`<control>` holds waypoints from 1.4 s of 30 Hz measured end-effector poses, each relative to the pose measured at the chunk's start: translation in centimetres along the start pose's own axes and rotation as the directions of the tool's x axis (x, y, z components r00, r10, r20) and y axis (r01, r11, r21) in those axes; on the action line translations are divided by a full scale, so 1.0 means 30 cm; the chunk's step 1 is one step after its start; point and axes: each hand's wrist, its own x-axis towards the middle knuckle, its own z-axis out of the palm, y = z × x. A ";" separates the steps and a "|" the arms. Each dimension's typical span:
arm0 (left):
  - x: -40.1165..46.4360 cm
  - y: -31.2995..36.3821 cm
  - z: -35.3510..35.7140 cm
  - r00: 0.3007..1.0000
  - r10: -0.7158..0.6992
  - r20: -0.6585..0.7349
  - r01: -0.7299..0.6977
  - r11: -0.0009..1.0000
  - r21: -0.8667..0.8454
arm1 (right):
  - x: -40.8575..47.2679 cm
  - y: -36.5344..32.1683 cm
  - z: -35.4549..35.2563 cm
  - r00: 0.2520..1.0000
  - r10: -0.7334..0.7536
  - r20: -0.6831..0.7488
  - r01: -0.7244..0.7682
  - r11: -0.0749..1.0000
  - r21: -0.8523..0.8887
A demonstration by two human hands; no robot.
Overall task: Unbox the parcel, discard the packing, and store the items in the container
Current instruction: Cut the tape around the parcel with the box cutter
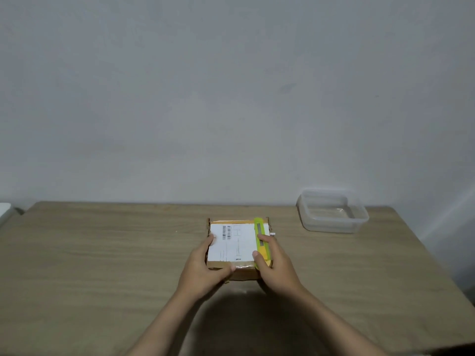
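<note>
A wooden bench (102, 253) is seen below a grey wall. A clear container (332, 211) stands at its far right, well apart from the parcel (237, 244) at the middle. The parcel's left side is gripped by the left hand (205, 268). A green cutter (261, 240) is pressed on the parcel's right edge by the right hand (276, 268), fingers (263, 237) curled around it.
</note>
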 end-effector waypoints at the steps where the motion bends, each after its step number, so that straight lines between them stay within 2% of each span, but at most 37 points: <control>1: -0.040 -0.004 0.003 1.000 0.004 0.003 -0.004 1.000 0.013 | -0.043 0.001 -0.002 1.000 0.002 -0.001 -0.002 1.000 0.005; 8: -0.233 -0.039 0.021 1.000 0.013 0.003 -0.013 0.998 0.059 | -0.254 0.015 -0.006 0.999 0.036 -0.004 -0.035 0.998 0.043; 12: -0.276 -0.045 0.033 1.000 0.000 0.024 -0.001 1.000 0.019 | -0.293 0.020 -0.003 0.998 0.055 0.033 -0.057 0.996 0.065; 18: -0.268 -0.045 0.037 0.999 -0.008 0.040 0.008 1.000 -0.007 | -0.288 -0.002 -0.062 0.981 0.163 0.106 -0.168 0.985 0.044; 23: -0.223 -0.042 0.026 0.990 -0.033 0.137 0.036 0.999 -0.019 | -0.274 0.012 -0.142 0.982 0.186 0.019 -0.187 0.982 0.031; 26: -0.210 -0.043 0.023 0.983 -0.021 0.182 0.031 0.998 -0.052 | -0.281 0.005 -0.186 0.979 0.201 -0.039 -0.195 0.973 0.122; 31: -0.217 -0.050 0.029 0.986 0.002 0.168 0.016 0.994 -0.106 | -0.306 -0.024 -0.228 0.967 0.247 -0.069 -0.221 0.938 0.265; 36: -0.218 -0.062 0.028 0.986 -0.005 0.166 0.019 0.996 -0.084 | -0.321 -0.035 -0.236 0.953 0.265 -0.147 -0.230 0.948 0.221; 40: -0.217 -0.079 0.028 0.988 -0.020 0.154 0.030 0.997 -0.066 | -0.324 -0.058 -0.238 0.952 0.301 -0.048 -0.281 0.927 0.248; 42: -0.219 -0.078 0.027 0.987 -0.025 0.157 0.035 0.998 -0.059 | -0.331 -0.067 -0.240 0.950 0.307 -0.061 -0.285 0.929 0.236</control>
